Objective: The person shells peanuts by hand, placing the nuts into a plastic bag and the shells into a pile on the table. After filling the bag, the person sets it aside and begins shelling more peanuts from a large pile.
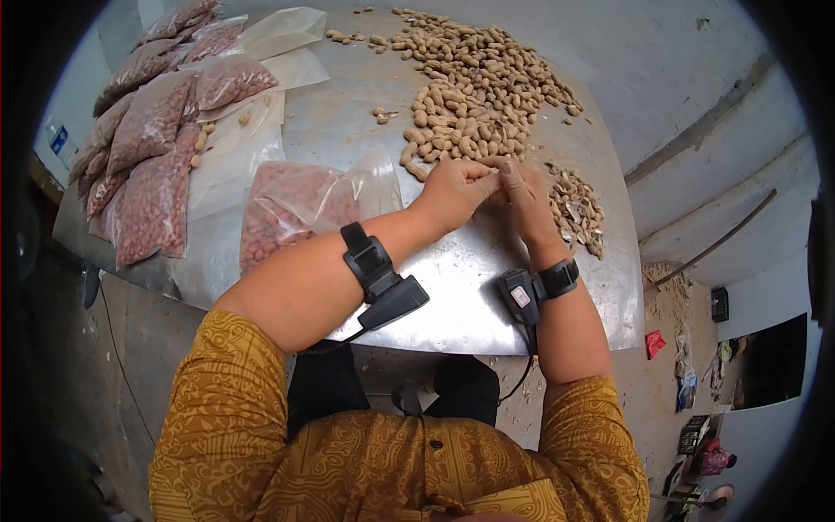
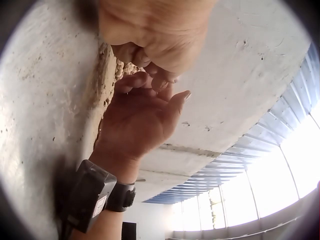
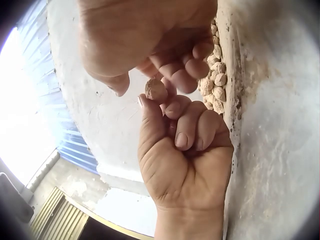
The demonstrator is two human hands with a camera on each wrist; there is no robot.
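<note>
The left hand (image 1: 454, 197) and right hand (image 1: 527, 198) meet above the metal surface (image 1: 452, 283). The left forearm slants up toward 2 o'clock; its hand is turned palm inward, with the thumb and forefinger pinching a peanut (image 3: 156, 90) at their tips and the other fingers curled toward the palm. The right forearm rises toward 11 o'clock. Its hand faces the left one, partly open, thumb extended and fingers loosely bent beside the peanut; whether they touch it, I cannot tell.

From the hands, a wide pile of unshelled peanuts (image 1: 487, 96) spreads at 12 o'clock, its near edge close to the left hand's knuckles. A smaller heap of shells (image 1: 576, 209) lies at 3 o'clock, just beside the right hand. At 9 o'clock a clear bag of reddish kernels (image 1: 291, 213) lies flat, partly hidden by the left forearm. Beyond it, toward 10 o'clock, more filled bags (image 1: 152, 122) are stacked, with a few loose peanuts (image 1: 202, 143) beside them. Each wrist wears a strapped black device.
</note>
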